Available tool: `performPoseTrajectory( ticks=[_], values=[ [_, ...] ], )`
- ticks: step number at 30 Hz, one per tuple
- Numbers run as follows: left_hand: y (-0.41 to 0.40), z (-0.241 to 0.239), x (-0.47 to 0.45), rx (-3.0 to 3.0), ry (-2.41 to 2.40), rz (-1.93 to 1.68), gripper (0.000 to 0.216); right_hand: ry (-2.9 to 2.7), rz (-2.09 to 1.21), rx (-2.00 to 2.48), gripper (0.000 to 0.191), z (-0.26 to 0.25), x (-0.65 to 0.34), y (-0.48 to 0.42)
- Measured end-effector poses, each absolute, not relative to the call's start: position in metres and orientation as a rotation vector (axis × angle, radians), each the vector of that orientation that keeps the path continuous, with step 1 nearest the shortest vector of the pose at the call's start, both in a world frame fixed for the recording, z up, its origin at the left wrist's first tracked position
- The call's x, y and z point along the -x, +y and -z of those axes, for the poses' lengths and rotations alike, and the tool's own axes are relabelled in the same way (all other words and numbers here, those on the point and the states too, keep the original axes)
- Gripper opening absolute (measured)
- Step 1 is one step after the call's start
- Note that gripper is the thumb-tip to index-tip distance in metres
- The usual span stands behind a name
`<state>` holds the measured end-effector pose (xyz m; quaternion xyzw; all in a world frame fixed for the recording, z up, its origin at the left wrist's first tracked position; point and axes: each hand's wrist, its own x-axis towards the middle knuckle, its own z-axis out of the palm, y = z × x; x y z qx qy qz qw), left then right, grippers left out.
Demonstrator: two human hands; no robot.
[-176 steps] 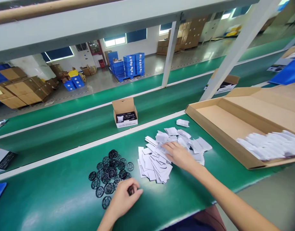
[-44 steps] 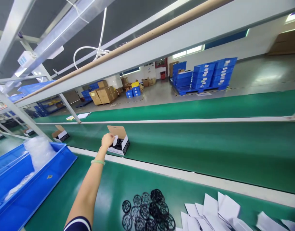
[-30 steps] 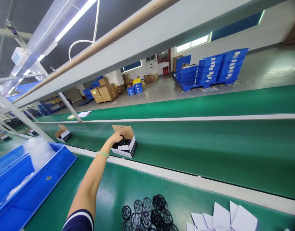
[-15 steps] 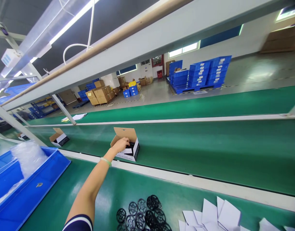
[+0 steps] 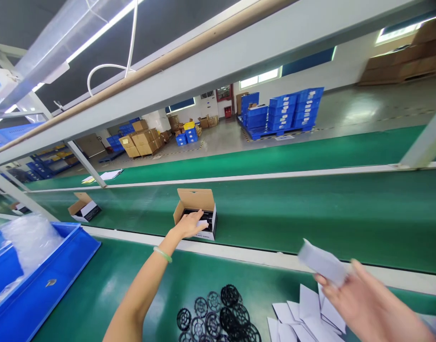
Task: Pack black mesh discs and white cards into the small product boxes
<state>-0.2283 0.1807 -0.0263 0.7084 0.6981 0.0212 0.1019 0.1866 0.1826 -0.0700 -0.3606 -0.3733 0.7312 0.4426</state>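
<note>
An open-lidded cardboard box (image 5: 195, 195) with white outer sides and dark contents stands on the green belt. My left hand (image 5: 188, 225) lies over its front edge, fingers stretched out and apart, touching the white front flap. Whatever is under the palm stays hidden. At the right, my right hand (image 5: 364, 297) pinches a folded white paper (image 5: 323, 261), blurred by motion, above a pile of similar white papers (image 5: 308, 311). Several black spoked plastic rings (image 5: 213, 323) lie heaped on the near green surface between my arms.
A blue bin (image 5: 57, 266) holding clear plastic bags (image 5: 31, 237) stands at the left. Another opened box (image 5: 84, 207) sits farther left on the belt (image 5: 310, 209). A pale rail (image 5: 239, 253) separates belt and near surface. A long beam (image 5: 189, 71) crosses overhead.
My right hand has come into view with a white paper. My left hand has gone from reaching inside the box to spreading over its front edge. The box sits slightly farther right in view.
</note>
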Motion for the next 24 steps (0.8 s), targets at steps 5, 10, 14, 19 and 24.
performPoseTrajectory(
  ticks=[5, 10, 14, 19, 24],
  values=[
    [0.183, 0.027, 0.215, -2.088, 2.193, -0.121, 0.076, -1.24, -1.901, 0.753, 0.048, 0.001, -0.126, 0.196],
    [0.16, 0.042, 0.213, -2.149, 2.166, -0.312, 0.057, -1.848, -1.503, 0.611, 0.04, -0.01, -0.053, 0.241],
    [0.147, 0.059, 0.201, -2.232, 2.079, -0.452, 0.051, -2.246, -0.988, 0.767, 0.018, -0.003, 0.02, 0.277],
    [0.148, 0.069, 0.191, -2.214, 1.996, -0.596, 0.051, -2.601, -0.688, 0.891, 0.02, 0.013, 0.083, 0.29],
    [0.135, 0.065, 0.188, -2.269, 1.895, -0.742, 0.044, -2.809, -0.495, 0.881, 0.019, 0.033, 0.095, 0.285]
  ],
)
